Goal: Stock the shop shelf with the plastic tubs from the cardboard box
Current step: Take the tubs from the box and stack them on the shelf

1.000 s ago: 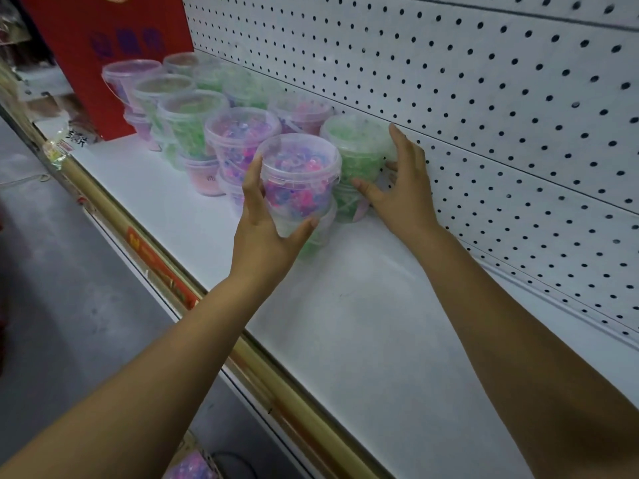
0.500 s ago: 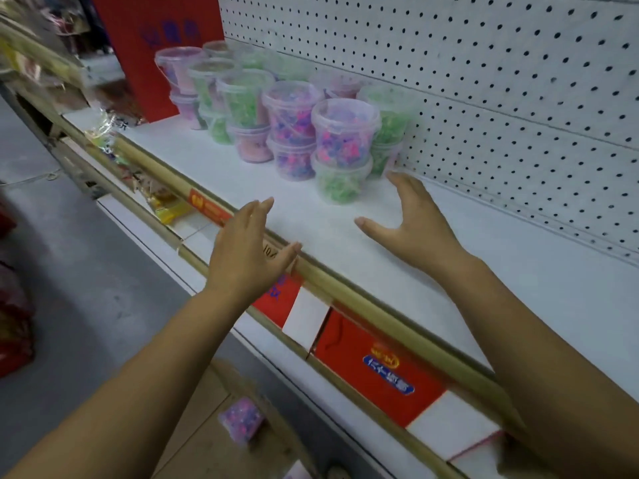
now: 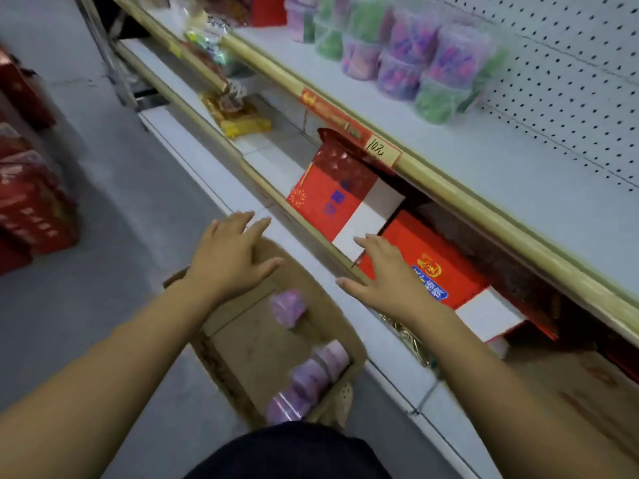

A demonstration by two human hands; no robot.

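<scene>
An open brown cardboard box (image 3: pixel 256 350) sits on the grey floor in the lower middle of the frame. The small clear plastic tubs with purple filling that are left to stock lie inside it. One loose tub (image 3: pixel 288 307) is near the box's middle, and a row of tubs (image 3: pixel 311 378) lies on its side toward the lower edge, too blurred to count.

The left hand (image 3: pixel 228 257) hovers over the box's far end and the right hand (image 3: pixel 383 274) just to its right. Fingers are spread and straight, and each grip is released and holds nothing.

At upper right the white metal shelf (image 3: pixel 501 160) carries a two-high cluster of lidded tubs (image 3: pixel 432 63), green and purple.

The tubs look light, thin-walled and smooth, so probably slippery, and a hard squeeze could flex them. Taking hold around the wall just under the lid rim, thumb opposite fingers, seems safest. The row may come apart if lifted by one end.
</scene>
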